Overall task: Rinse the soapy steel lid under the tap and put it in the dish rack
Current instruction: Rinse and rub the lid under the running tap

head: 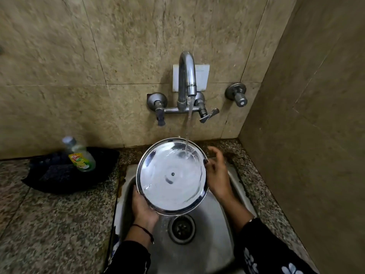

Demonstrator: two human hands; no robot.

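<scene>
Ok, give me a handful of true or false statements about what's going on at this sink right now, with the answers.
1. Water is running from the tap onto the steel lid. True.
2. The lid lies flat on the sink floor. False: it is held up over the basin, tilted.
3. The left hand holds the lid at its lower rim. True.
4. The right hand is turning a tap handle. False: it is at the lid's right edge.
5. The dish soap bottle stands inside the sink. False: it sits on the counter to the left, on a dark cloth.
</scene>
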